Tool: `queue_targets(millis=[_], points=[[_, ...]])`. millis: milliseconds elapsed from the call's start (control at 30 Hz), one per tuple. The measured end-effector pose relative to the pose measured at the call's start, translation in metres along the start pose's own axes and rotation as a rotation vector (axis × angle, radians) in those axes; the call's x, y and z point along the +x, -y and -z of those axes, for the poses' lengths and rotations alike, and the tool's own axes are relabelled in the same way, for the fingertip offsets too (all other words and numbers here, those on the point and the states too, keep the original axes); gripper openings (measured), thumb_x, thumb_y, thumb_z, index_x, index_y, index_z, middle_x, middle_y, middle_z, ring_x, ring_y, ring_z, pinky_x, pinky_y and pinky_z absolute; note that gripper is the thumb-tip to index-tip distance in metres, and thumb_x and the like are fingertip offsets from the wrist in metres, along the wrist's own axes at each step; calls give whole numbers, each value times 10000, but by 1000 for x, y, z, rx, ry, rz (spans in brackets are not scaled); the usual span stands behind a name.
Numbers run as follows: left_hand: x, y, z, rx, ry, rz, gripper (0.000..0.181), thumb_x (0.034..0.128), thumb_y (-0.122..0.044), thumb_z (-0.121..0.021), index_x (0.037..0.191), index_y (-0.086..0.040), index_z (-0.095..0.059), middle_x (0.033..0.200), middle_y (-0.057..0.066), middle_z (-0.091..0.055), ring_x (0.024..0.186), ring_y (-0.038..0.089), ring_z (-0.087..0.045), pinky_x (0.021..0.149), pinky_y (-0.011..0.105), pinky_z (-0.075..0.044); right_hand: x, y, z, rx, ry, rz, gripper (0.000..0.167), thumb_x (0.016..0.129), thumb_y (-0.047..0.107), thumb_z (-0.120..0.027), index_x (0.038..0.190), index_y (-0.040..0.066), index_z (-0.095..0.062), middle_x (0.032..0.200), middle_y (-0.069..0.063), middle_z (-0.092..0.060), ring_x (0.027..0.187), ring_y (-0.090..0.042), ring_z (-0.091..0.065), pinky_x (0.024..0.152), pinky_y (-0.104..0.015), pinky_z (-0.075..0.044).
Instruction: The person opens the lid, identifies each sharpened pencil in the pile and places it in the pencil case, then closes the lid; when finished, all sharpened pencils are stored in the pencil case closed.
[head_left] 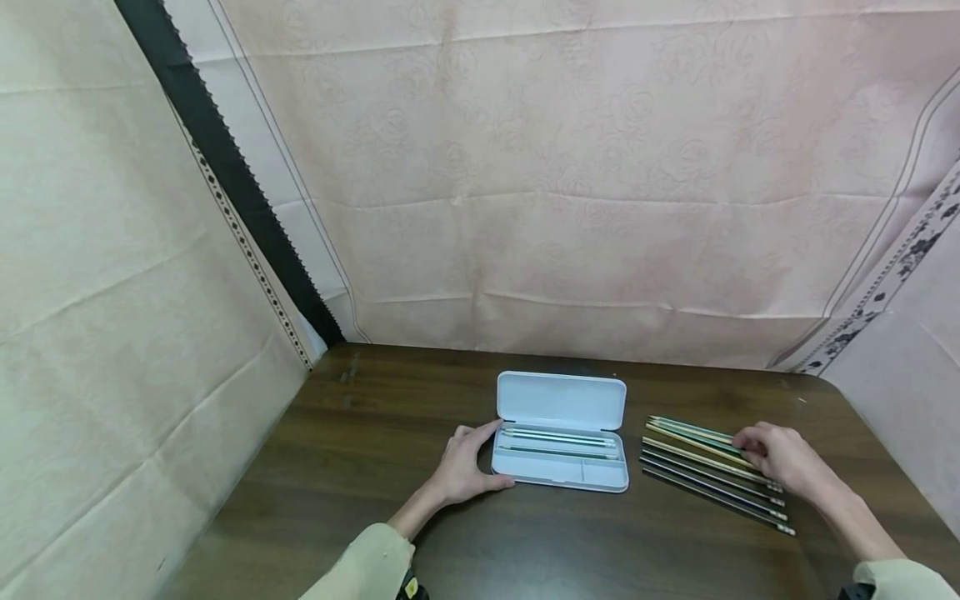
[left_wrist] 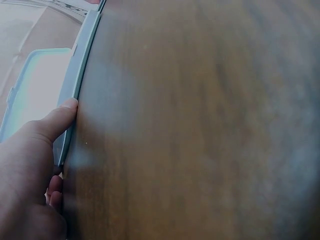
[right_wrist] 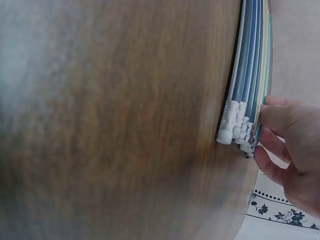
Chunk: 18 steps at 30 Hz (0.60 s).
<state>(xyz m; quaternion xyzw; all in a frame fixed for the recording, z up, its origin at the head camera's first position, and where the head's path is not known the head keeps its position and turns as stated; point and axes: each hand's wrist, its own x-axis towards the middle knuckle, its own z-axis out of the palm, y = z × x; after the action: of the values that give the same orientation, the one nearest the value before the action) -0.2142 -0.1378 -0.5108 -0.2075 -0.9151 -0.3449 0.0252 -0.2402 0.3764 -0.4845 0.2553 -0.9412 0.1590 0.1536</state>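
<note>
A light blue pencil case [head_left: 604,476] lies with its lid [head_left: 561,398] raised at the back. Several pencils [head_left: 558,437] lie lengthwise inside it. My left hand [head_left: 461,468] grips the left end of the case, thumb at the front corner and fingers at the back; in the left wrist view the thumb [left_wrist: 62,117] presses its front edge. To the right, several pencils [head_left: 708,487] lie side by side on the table, white eraser ends toward me. My right hand [head_left: 780,457] pinches a green pencil [head_left: 708,432] at the far side of that row, near its eraser end.
The brown wooden table [head_left: 375,517] ends at a pale cloth wall [head_left: 562,183] behind. More pale cloth hangs on the left and right, with a patterned border [head_left: 885,287] at the right corner.
</note>
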Motion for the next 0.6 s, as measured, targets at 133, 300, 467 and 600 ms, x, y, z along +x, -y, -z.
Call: queue_targets(millis=[133,300,467,600], points=[[0,1,0,4,-2,0,899,778,-453,-846,1514,-128,-444,1466,38,-508,1106,224,-422,889,433,-374,0,1,0,-7,-24,12,285,671,-131,-790,806,109,-714,746,112,-582,652,-41,-534,563,-310,-468],[1,1,1,-2,-7,-5,895,778,-450,-846,1513,-130,-448,1460,35,-512,1109,220,-415,888,433,-367,-2,2,2,-13,-55,19,285,677,-137,-774,804,112,-717,737,128,-555,650,-20,-502,552,-304,-451],[1,2,1,2,-5,-15,896,776,-450,-845,1511,-127,-450,1464,41,-511,1114,227,-417,893,442,-367,-4,7,4,0,-60,11,279,689,-124,-779,812,119,-715,743,145,-542,657,7,-480,549,-295,-444],[0,2,0,-4,-3,-11,892,778,-453,-844,1511,-129,-451,1463,40,-510,1117,229,-416,891,443,-367,-4,13,5,11,-81,43,304,668,-131,-792,811,124,-710,748,150,-542,661,16,-476,545,-286,-443]])
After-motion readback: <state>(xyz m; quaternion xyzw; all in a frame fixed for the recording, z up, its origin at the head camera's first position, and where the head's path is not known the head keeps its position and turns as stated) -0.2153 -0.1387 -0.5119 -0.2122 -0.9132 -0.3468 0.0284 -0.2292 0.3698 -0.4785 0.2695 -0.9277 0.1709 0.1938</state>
